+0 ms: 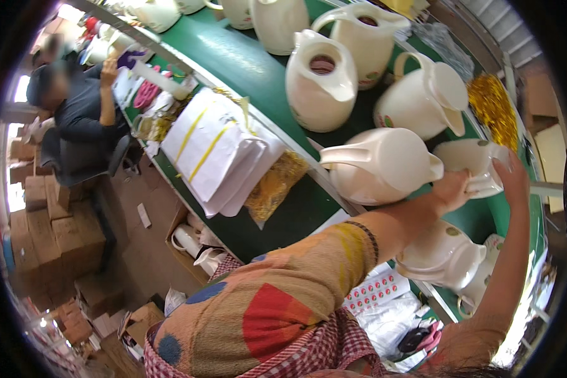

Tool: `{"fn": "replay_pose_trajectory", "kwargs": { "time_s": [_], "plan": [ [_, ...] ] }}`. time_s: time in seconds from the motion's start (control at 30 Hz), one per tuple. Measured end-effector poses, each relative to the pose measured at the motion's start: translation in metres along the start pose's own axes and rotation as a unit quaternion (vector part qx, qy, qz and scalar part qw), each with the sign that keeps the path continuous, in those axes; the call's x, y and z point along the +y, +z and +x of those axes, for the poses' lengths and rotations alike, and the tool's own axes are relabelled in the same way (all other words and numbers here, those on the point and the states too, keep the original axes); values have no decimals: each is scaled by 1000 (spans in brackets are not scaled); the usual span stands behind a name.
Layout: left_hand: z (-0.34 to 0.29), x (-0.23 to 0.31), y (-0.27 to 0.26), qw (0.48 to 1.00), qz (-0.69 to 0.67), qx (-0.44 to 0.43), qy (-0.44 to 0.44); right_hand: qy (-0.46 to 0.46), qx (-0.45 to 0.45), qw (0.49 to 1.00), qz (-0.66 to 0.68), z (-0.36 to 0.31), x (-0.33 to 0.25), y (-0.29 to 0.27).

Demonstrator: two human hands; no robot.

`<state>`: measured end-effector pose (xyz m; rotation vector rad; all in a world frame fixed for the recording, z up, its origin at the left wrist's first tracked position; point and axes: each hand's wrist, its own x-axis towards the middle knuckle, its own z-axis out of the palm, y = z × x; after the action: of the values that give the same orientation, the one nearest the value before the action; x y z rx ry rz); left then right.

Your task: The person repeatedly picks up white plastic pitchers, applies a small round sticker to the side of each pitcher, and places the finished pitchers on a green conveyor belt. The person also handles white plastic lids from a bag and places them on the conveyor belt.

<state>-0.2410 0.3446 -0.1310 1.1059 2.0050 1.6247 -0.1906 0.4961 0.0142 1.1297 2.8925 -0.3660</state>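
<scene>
At the right of the head view, both of my hands are on a cream vacuum jug that lies tilted on the green belt. My left hand has its fingers curled against the jug's near side. My right hand grips its right end. Left of them stands a lidded cream jug, beside my left wrist. Under my left forearm sits another jug, with a further one partly hidden by my right arm. Farther off are a lidded jug and two with open mouths, a nearer one and one behind it.
A metal rail edges the green belt. Left of it lie stacked white sheets and a bag of gold tinsel. More gold tinsel is at the right. A sticker sheet lies near me. A co-worker sits far left.
</scene>
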Motion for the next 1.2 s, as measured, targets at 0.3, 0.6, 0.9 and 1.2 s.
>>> {"fn": "replay_pose_trajectory", "kwargs": {
  "time_s": [0.3, 0.6, 0.9, 1.2],
  "plan": [
    [-19, 23, -10, 991, -62, -71, -94, 76, 26, 996, -30, -4, -8, 3],
    [-70, 78, -187, 966, -96, -77, 227, -153, 126, 978, -62, 2, -87, -17],
    [143, 42, -262, 922, 362, -134, 15, -99, 36, 994, -22, 68, -180, 43],
    [164, 33, -243, 837, 393, -376, 67, -191, -20, 979, 62, 14, -148, 12]
  ]
}}
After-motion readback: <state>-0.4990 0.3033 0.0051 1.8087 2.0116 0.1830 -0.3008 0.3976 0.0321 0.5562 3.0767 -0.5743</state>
